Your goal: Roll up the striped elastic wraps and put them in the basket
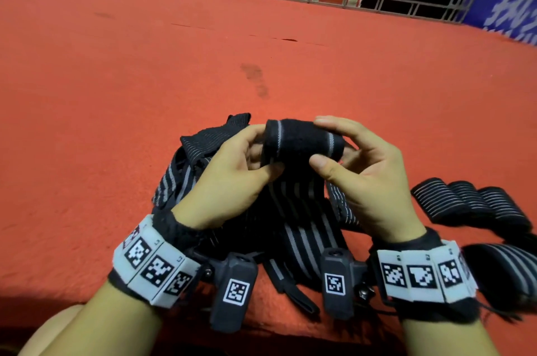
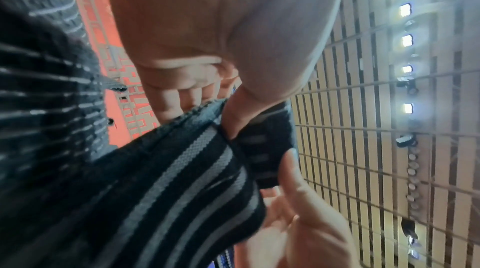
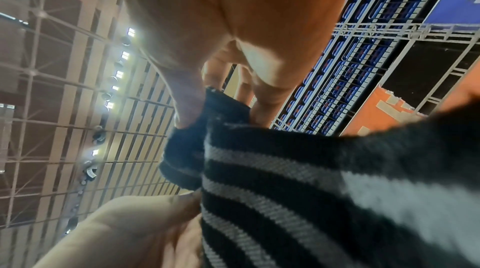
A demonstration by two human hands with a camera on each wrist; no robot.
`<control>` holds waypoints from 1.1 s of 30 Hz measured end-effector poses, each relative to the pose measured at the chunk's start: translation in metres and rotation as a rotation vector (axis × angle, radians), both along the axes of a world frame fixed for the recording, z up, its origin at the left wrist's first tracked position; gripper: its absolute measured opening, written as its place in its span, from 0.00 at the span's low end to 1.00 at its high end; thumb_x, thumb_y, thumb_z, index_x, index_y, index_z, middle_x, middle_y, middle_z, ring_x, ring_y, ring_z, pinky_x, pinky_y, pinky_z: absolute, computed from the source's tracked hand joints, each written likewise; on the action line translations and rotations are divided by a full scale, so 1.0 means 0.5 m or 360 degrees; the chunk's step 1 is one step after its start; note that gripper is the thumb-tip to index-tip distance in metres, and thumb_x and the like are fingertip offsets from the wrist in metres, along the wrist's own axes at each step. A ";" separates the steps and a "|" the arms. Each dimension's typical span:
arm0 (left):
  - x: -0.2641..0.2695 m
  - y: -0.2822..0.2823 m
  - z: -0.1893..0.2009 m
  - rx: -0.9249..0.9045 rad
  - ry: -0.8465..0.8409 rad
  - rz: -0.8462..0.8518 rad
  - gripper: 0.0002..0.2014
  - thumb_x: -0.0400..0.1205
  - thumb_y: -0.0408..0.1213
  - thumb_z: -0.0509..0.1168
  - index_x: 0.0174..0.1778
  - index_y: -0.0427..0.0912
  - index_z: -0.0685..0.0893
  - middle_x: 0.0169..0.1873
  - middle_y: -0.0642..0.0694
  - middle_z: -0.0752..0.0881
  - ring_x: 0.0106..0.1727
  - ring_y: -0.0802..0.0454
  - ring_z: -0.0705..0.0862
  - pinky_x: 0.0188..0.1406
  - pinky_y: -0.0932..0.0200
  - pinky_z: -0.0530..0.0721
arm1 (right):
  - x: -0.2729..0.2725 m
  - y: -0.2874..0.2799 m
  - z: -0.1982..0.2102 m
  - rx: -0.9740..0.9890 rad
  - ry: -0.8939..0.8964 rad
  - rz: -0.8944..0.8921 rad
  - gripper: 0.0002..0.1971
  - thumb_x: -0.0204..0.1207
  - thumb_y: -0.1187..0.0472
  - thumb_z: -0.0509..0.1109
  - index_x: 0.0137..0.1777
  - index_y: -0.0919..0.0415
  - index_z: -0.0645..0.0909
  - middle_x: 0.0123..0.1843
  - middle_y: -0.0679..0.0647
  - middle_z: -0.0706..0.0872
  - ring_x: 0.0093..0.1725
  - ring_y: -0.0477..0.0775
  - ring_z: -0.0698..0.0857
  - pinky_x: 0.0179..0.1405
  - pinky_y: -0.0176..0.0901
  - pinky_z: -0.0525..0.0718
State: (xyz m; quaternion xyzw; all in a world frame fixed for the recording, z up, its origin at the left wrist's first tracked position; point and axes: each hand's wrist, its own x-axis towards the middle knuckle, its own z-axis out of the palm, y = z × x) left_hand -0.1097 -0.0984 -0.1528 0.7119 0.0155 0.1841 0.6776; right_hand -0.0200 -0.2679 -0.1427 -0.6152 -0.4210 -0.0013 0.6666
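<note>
**Both hands on the roll, wrap mid-roll above the pile**

Left hand and right hand both grip the started roll, one at each end. The thumbs sit on the near side and the fingers curl over the far side. Neither hand is free.

Where the wrap is:
- The wrap is held up in the air. Its loose tail hangs from the roll down to the pile of unrolled wraps on the red carpet.
- Three finished rolls lie side by side to the right, with a fourth dark bundle nearer the right wrist.
- No basket shows in any view.

How it should handle (judgement):
- Soft, stretchy knit, and light. It won't hold shape by itself, so the roll likely springs open if the pinch relaxes.
- The ribbed surface looks grippy, not slippery, and nothing is fragile.
- Best hold is at the two ends of the roll, as now. Thumbs keep the tail tight while fingers turn the core.
- A slack tail probably gives a loose or cone-shaped roll. It may also drag other wraps out of the pile.

Pose:
- Wrists are level, palms roughly face each other, and the forearms come in from below.
- In the wrist views, the left thumb and right thumb press into the roll edge.
</note>
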 end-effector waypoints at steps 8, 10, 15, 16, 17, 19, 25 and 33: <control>-0.009 0.010 0.011 -0.0463 0.0013 -0.0128 0.34 0.71 0.46 0.76 0.74 0.46 0.78 0.62 0.44 0.89 0.60 0.50 0.87 0.53 0.50 0.84 | 0.001 -0.002 -0.005 -0.0168 -0.0259 0.0128 0.25 0.64 0.88 0.74 0.52 0.58 0.85 0.73 0.63 0.78 0.66 0.37 0.83 0.61 0.34 0.83; -0.008 0.010 0.007 -0.0349 -0.0024 -0.0001 0.31 0.75 0.43 0.79 0.74 0.46 0.78 0.56 0.48 0.91 0.58 0.53 0.89 0.55 0.55 0.85 | 0.004 -0.001 -0.010 -0.0215 -0.0312 0.0131 0.24 0.66 0.83 0.77 0.53 0.56 0.87 0.75 0.61 0.77 0.75 0.48 0.79 0.70 0.49 0.83; -0.009 0.019 0.005 -0.0177 -0.0107 0.0095 0.29 0.77 0.30 0.75 0.75 0.43 0.77 0.60 0.46 0.90 0.62 0.53 0.88 0.62 0.58 0.84 | -0.002 0.000 -0.001 -0.0228 -0.0288 0.0076 0.22 0.75 0.65 0.76 0.69 0.52 0.82 0.78 0.54 0.78 0.70 0.38 0.81 0.69 0.36 0.78; -0.009 0.018 0.007 -0.0146 -0.0135 0.0105 0.29 0.78 0.27 0.74 0.76 0.41 0.76 0.60 0.46 0.89 0.62 0.55 0.88 0.62 0.60 0.83 | -0.004 0.001 0.001 -0.0171 -0.0109 0.0097 0.25 0.77 0.63 0.73 0.74 0.50 0.78 0.78 0.53 0.78 0.71 0.40 0.81 0.70 0.38 0.79; -0.009 0.016 0.009 -0.0113 -0.0162 0.0111 0.29 0.79 0.25 0.73 0.76 0.40 0.75 0.61 0.47 0.88 0.62 0.56 0.87 0.63 0.61 0.83 | -0.003 0.003 0.001 -0.0157 0.0030 0.0102 0.27 0.79 0.60 0.71 0.78 0.47 0.74 0.78 0.50 0.78 0.73 0.43 0.81 0.73 0.42 0.79; -0.009 0.004 0.010 -0.0056 -0.0195 0.0106 0.30 0.79 0.24 0.72 0.78 0.39 0.73 0.62 0.46 0.87 0.64 0.57 0.86 0.63 0.63 0.82 | -0.005 0.006 0.000 -0.0229 0.0133 0.0093 0.27 0.82 0.55 0.67 0.81 0.45 0.70 0.75 0.44 0.81 0.74 0.44 0.80 0.77 0.50 0.76; -0.010 -0.017 0.008 -0.0017 -0.0125 -0.0043 0.37 0.82 0.22 0.68 0.86 0.41 0.62 0.71 0.51 0.82 0.68 0.62 0.83 0.65 0.67 0.79 | 0.001 0.006 -0.009 -0.0244 0.0163 0.0070 0.22 0.84 0.47 0.63 0.77 0.44 0.68 0.66 0.43 0.81 0.69 0.50 0.82 0.74 0.57 0.79; -0.002 -0.038 -0.015 0.0506 0.0022 -0.0037 0.23 0.80 0.28 0.74 0.71 0.44 0.81 0.61 0.55 0.90 0.63 0.61 0.87 0.70 0.55 0.82 | 0.021 -0.016 0.018 0.0541 0.0521 0.0160 0.19 0.86 0.68 0.60 0.76 0.60 0.67 0.67 0.61 0.77 0.63 0.51 0.84 0.65 0.45 0.82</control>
